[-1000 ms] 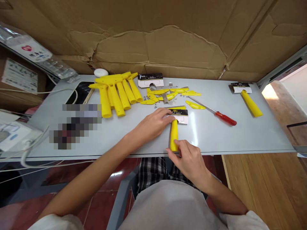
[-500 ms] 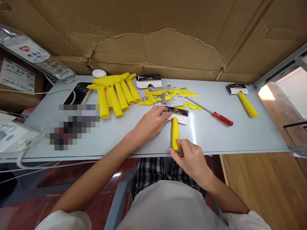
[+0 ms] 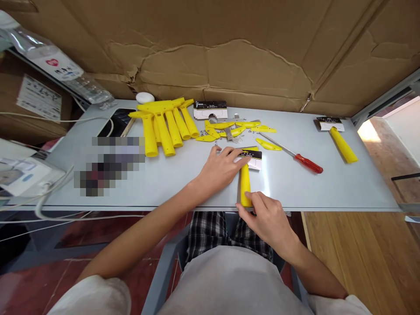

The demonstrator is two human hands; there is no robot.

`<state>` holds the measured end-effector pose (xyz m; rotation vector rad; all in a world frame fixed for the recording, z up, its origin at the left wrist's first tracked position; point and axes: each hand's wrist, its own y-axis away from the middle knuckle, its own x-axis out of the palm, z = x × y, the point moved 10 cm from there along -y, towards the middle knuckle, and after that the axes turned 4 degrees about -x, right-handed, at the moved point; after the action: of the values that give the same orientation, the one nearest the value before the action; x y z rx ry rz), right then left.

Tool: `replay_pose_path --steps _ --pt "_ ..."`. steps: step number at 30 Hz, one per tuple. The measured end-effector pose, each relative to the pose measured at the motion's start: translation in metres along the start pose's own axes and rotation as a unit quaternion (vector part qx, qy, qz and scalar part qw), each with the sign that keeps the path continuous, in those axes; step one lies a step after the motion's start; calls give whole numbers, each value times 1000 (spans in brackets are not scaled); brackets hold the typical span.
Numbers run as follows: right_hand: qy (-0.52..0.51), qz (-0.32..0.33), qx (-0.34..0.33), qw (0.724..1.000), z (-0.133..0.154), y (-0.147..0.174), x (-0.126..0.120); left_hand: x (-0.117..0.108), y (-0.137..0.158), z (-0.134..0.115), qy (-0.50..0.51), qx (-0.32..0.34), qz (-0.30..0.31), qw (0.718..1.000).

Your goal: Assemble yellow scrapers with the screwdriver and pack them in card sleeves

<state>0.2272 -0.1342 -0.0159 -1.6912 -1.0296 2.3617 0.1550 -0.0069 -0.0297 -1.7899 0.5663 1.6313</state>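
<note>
A yellow scraper point(image 3: 244, 183) lies near the lower middle of the frame on the grey table point(image 3: 328, 188), its handle running toward the table's near edge and its head, covered by a black-and-white card sleeve point(image 3: 253, 158), pointing away from the person. The left hand point(image 3: 223, 168) rests flat on the table with fingers spread, their tips touching the left side of the sleeve and the top of the handle. The right hand point(image 3: 267, 218) pinches the handle's near end between thumb and fingers at the table edge. Just beyond the sleeve lie loose yellow blade guards point(image 3: 236, 129), small screws point(image 3: 210, 142) and another card sleeve point(image 3: 210, 109). To the right of these a red-handled screwdriver point(image 3: 295, 156) lies slanted. A pile of bare yellow handles point(image 3: 166, 127) sits to the upper left, and a finished scraper point(image 3: 337, 138) lies well apart at the right of the frame. Torn cardboard point(image 3: 229, 52) fills the top.
</note>
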Motion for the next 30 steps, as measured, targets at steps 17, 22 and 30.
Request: replay_pose_path --steps 17,22,30 --pt "18 -69 -4 997 15 -32 -40 6 3 10 -9 -40 -25 999" --pt "15 -50 9 999 11 -20 -31 7 3 21 1 -69 -23 997" --pt "3 -36 20 999 4 -4 -14 9 -4 25 7 -58 -17 998"
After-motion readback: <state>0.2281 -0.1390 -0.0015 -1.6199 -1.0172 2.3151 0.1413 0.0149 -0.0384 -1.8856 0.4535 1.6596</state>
